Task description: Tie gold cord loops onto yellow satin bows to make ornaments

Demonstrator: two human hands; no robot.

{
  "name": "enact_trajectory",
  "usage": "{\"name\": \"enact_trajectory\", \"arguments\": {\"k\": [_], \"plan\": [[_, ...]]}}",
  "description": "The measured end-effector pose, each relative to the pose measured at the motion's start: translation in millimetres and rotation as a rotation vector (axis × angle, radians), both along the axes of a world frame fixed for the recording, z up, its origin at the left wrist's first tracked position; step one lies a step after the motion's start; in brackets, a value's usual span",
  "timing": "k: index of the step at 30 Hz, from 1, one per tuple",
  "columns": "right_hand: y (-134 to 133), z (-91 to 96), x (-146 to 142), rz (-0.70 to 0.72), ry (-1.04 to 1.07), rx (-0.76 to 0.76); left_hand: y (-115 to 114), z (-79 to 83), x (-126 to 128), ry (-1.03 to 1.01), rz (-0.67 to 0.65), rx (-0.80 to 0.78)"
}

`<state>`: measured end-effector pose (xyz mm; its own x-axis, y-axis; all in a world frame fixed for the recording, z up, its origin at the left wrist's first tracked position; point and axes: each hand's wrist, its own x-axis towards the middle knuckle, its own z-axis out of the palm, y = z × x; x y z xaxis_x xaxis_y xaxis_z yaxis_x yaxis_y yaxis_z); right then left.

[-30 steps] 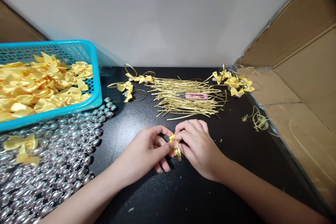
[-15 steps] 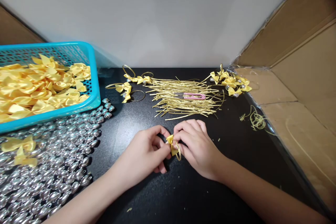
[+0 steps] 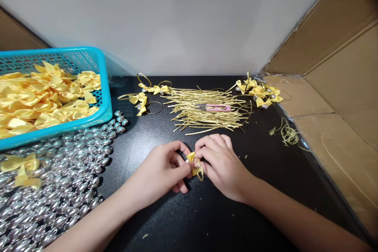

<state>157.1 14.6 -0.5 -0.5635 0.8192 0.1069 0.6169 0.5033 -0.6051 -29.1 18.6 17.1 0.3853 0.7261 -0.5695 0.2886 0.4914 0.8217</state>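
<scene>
My left hand (image 3: 169,169) pinches a yellow ribbon bow (image 3: 190,157) between thumb and fingers, low over the middle of the black table. From the other side, my right hand (image 3: 220,163) has its fingertips closed at the bow, where a gold cord loop (image 3: 201,171) hangs down. A small silvery bead shows partly beside the bow. The fingers hide most of the join between cord and bow. Just beyond both hands lies a pile of cut gold cords (image 3: 203,120), with pink-handled thread snips (image 3: 217,108) on top.
A blue basket (image 3: 106,86) of yellow bows stands at left, behind many silver beads (image 3: 65,189) and loose bows (image 3: 26,169). Bows with beads and loops lie at back left (image 3: 141,100) and back right (image 3: 260,94). Tangled thread (image 3: 289,134) lies near the cardboard wall (image 3: 342,67).
Both hands stay almost in place around the bow. The left thumb has shifted slightly, and the bow and gold loop have turned a little. The view has drifted a little.
</scene>
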Motion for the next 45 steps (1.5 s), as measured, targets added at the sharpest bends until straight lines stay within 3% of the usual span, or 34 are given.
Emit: {"name": "enact_trajectory", "arguments": {"k": [45], "plan": [[-2.2, -0.5, 7.4, -0.037, 0.116, -0.026, -7.1, -6.8, 4.4, 0.128, -0.007, 0.159]]}}
